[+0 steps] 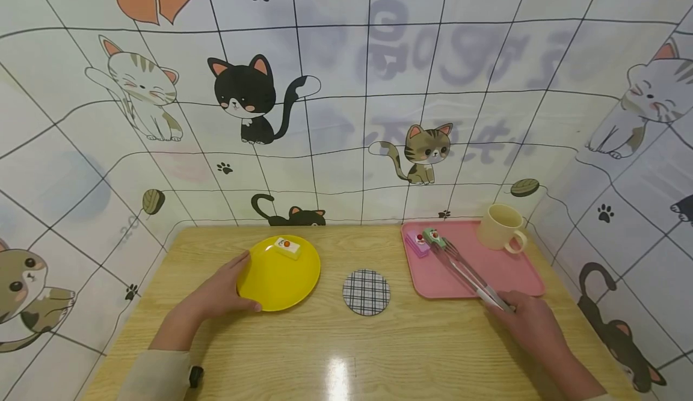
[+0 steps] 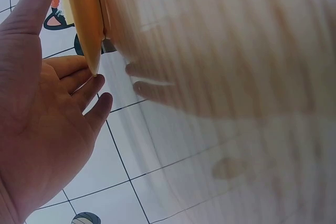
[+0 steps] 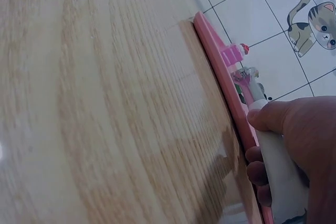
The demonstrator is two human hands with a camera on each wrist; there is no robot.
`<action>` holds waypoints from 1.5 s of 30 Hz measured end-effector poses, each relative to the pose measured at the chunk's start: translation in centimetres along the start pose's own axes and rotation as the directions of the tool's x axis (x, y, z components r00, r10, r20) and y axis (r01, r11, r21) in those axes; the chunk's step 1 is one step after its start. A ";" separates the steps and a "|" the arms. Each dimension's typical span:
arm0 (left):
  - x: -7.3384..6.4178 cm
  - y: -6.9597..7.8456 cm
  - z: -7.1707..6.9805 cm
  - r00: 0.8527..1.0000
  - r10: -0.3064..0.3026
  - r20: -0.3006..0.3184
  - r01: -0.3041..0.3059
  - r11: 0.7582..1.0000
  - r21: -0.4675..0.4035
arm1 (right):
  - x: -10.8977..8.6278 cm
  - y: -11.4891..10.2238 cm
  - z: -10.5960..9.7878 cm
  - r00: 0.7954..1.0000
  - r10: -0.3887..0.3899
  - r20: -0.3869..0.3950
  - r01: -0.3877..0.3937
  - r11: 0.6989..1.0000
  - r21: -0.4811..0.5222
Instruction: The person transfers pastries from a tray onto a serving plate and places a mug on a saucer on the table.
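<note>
My left hand (image 1: 221, 288) rests against the left rim of a yellow plate (image 1: 271, 281), thumb and fingers spread along its edge. In the left wrist view, its loosely extended fingers (image 2: 79, 85) touch the rim. A small white toy cake with an orange topping (image 1: 287, 247) lies on the plate's far part. My right hand (image 1: 527, 324) grips metal tongs (image 1: 473, 278) with fork-like tips, thumb along the handle. The tips are at a green toy cake (image 1: 433, 237) on the pink tray (image 1: 492, 269). Beside it is a purple toy cake (image 1: 417, 243).
A round checked coaster (image 1: 366, 293) lies between plate and tray on the wooden table (image 1: 411, 353). A cream mug (image 1: 500, 226) stands at the tray's far right corner. The wall (image 1: 335, 166) printed with cats closes off the table's back and sides.
</note>
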State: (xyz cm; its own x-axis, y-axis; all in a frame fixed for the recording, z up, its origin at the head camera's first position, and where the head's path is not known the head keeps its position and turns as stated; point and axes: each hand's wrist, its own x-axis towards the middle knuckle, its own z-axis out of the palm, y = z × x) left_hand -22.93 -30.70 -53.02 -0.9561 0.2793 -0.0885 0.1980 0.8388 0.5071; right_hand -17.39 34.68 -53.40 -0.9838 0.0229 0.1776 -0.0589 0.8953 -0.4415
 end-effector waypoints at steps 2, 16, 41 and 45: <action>0.0 0.0 0.0 1.000 0.000 -0.001 0.000 1.000 0.001 | -0.1 0.1 0.2 1.000 -0.013 -0.015 0.013 1.000 -0.008; 0.1 -0.2 0.2 1.000 0.002 -0.001 -0.002 1.000 0.007 | -0.2 0.6 1.1 0.985 -0.085 -0.149 0.082 0.996 -0.025; 0.2 -0.3 0.1 1.000 -0.002 0.000 0.002 1.000 0.015 | 0.8 -1.7 0.2 0.888 -0.307 -0.342 0.308 0.950 -0.053; 0.2 -0.5 0.2 1.000 0.000 -0.004 0.000 1.000 0.020 | 1.0 -2.5 0.4 0.882 -0.317 -0.348 0.330 0.944 -0.023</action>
State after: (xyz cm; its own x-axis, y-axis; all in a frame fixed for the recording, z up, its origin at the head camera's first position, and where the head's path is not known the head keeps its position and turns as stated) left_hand -23.16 -30.94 -53.44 -0.9570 0.2773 -0.0856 0.2019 0.8481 0.4899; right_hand -18.30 32.32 -52.44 -0.7905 -0.1092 0.6027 -0.3767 0.8626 -0.3378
